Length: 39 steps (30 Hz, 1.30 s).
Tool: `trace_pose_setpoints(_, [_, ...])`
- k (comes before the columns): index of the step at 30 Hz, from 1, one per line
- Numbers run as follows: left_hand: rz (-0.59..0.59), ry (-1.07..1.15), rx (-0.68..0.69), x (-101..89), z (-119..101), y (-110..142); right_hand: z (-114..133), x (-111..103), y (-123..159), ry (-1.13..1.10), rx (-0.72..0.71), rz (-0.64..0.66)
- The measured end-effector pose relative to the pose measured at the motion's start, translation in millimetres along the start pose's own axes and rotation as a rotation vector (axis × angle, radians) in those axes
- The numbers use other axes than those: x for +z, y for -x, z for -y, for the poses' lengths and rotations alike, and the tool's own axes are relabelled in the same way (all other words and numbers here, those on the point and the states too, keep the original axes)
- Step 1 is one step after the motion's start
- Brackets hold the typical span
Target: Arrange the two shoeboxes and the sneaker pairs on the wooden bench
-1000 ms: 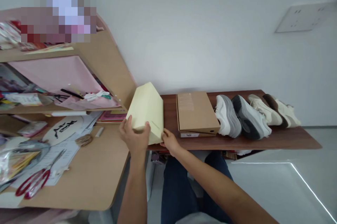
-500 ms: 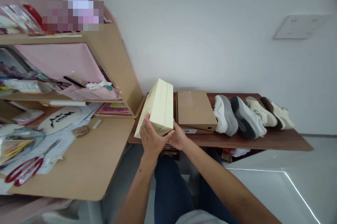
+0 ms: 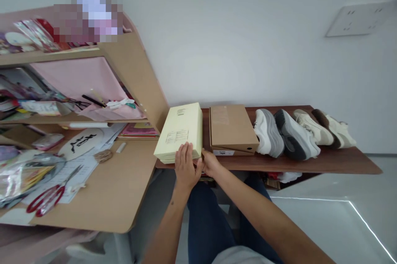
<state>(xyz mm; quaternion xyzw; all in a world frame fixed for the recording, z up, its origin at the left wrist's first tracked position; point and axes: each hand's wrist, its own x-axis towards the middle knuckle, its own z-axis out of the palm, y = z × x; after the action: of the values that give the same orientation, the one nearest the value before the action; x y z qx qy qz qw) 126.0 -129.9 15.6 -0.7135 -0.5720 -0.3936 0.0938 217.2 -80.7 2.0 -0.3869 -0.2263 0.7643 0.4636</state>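
A cream shoebox [image 3: 180, 125] with printed labels on its lid lies at the left end of the dark wooden bench. My left hand [image 3: 187, 169] rests on its near right corner, fingers stretched flat over the lid and thumb out to the side. At the same corner, my right hand [image 3: 211, 164] grips the box's right side low down, its fingertips partly hidden. Just right of it is a brown cardboard shoebox [image 3: 231, 125], apart from the cream one.
Grey-white sneakers [image 3: 269, 133] and cream-brown sneakers [image 3: 336, 129] stand along the dark wooden bench [image 3: 350, 162]. On the left, a desk [image 3: 114, 198] carries red-handled scissors [image 3: 51, 195], papers and twine below a shelf unit [image 3: 130, 69]. A wall socket plate [image 3: 356, 20] is at upper right.
The cream shoebox has gone from tilted up on its side to lying flat, lid upward, on the bench. My left hand has shifted onto its lid; my right hand stays at its right side.
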Motion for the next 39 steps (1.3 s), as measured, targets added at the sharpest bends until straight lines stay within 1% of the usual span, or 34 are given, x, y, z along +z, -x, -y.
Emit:
trace_pose_setpoints(2, [0.03, 0.051, 0.022, -0.2, 6.5, 4.1, -7.5, -7.7, 7.2, 0.056, -0.051, -0.027])
trace_pose_setpoints(3, [0.018, 0.077, 0.012, -1.5, 11.7, 5.6, -11.1, -12.4, 12.0, 0.111, -0.083, -0.037])
trace_pose_setpoints(4, [-0.022, 0.096, -0.027, -3.5, 18.4, 6.4, -14.2, -17.2, 17.0, 0.179, -0.12, -0.045])
trace_pose_setpoints(5, [-0.092, 0.108, -0.101, -5.9, 26.6, 6.1, -16.7, -21.6, 21.6, 0.251, -0.165, -0.052])
trace_pose_setpoints(6, [-0.18, 0.118, -0.212, -8.4, 36.1, 4.7, -18.3, -25.2, 25.4, 0.321, -0.212, -0.057])
trace_pose_setpoints(7, [-0.272, 0.133, -0.352, -10.6, 46.4, 1.9, -18.8, -27.7, 27.8, 0.384, -0.254, -0.056])
trace_pose_setpoints(8, [-0.338, 0.172, -0.501, -12.2, 57.0, -2.0, -18.3, -28.7, 28.7, 0.438, -0.289, -0.051])
trace_pose_setpoints(9, [-0.356, 0.241, -0.637, -13.0, 67.2, -6.9, -16.8, -28.0, 28.1, 0.481, -0.317, -0.042])
trace_pose_setpoints(10, [-0.329, 0.318, -0.74, -12.9, 76.5, -12.2, -14.5, -25.8, 26.0, 0.517, -0.34, -0.033])
trace_pose_setpoints(11, [-0.288, 0.385, -0.815, -11.9, 84.5, -17.8, -11.6, -22.0, 22.7, 0.546, -0.357, -0.027])
trace_pose_setpoints(13, [-0.213, 0.474, -0.889, -7.7, 95.9, -28.5, -4.8, -11.3, 13.7, 0.591, -0.38, -0.03])
trace_pose_setpoints(16, [-0.222, 0.529, -0.922, 1.0, 104.1, -41.0, 5.3, 6.7, -2.3, 0.64, -0.382, -0.074])
trace_pose_setpoints(19, [-0.228, 0.618, -0.948, 7.9, 109.2, -49.8, 12.1, 18.1, -17.3, 0.683, -0.36, -0.118])
trace_pose_setpoints(23, [-0.196, 0.734, -0.969, 13.3, 118.5, -56.3, 14.3, 20.9, -31.4, 0.715, -0.352, -0.124])
trace_pose_setpoints(28, [-0.211, 0.709, -1.005, 19.4, 126.5, -57.6, 13.2, 21.0, -39.2, 0.712, -0.355, -0.136])
trace_pose_setpoints(31, [-0.206, 0.701, -0.986, 19.4, 125.9, -59.7, 14.1, 23.3, -40.0, 0.724, -0.355, -0.133])
trace_pose_setpoints(35, [-0.173, 0.707, -0.936, 12.5, 119.3, -60.8, 12.4, 22.6, -32.6, 0.753, -0.354, -0.138])
trace_pose_setpoints(37, [-0.186, 0.661, -0.894, 8.2, 113.0, -51.7, 6.0, 15.6, -21.8, 0.788, -0.363, -0.132])
trace_pose_setpoints(39, [-0.233, 0.596, -0.834, 5.8, 104.2, -31.7, -5.0, 2.5, -6.6, 0.822, -0.392, -0.114])
